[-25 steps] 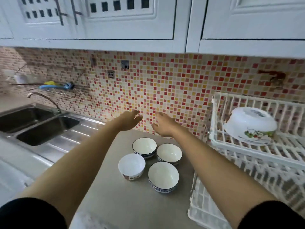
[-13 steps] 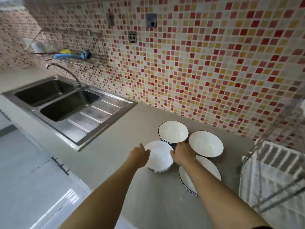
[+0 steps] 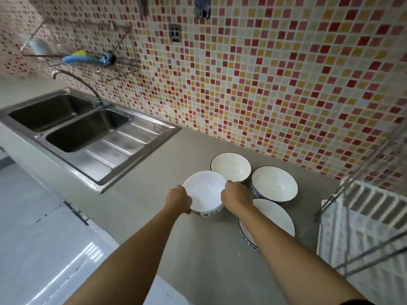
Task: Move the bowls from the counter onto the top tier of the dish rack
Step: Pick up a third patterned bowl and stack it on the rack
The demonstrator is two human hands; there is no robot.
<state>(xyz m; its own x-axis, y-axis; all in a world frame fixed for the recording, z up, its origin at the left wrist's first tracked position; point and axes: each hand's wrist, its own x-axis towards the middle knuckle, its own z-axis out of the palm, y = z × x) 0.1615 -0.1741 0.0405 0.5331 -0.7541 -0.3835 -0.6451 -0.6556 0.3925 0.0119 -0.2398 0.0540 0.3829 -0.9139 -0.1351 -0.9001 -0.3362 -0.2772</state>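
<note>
At far left the double sink is stainless steel, both basins dark and their bottoms hard to read; its ribbed drainboard shines. Above it a wire wall shelf holds a blue brush-like thing with something yellow behind it, both blurred. The curved tap arcs over the basins.

On the smooth grey surface four white bowls sit in a cluster, all showing bare white insides. The left hand grips the left rim of the nearest-left bowl, fingers curled under and out of sight; the right hand clamps the opposite rim, so both hands are closed on this one bowl. Its outer wall shows a blue pattern near the base. Whether it rests on the surface or is raised, I cannot tell.

Behind it stands a dark-rimmed bowl, partly covered by the right hand. To the right is a blue-patterned bowl. The front bowl is half hidden under the right forearm.

At the right edge the dish rack is cut off: white slatted plastic and thin metal bars, its top tier out of view, well apart from the gripped bowl
</note>
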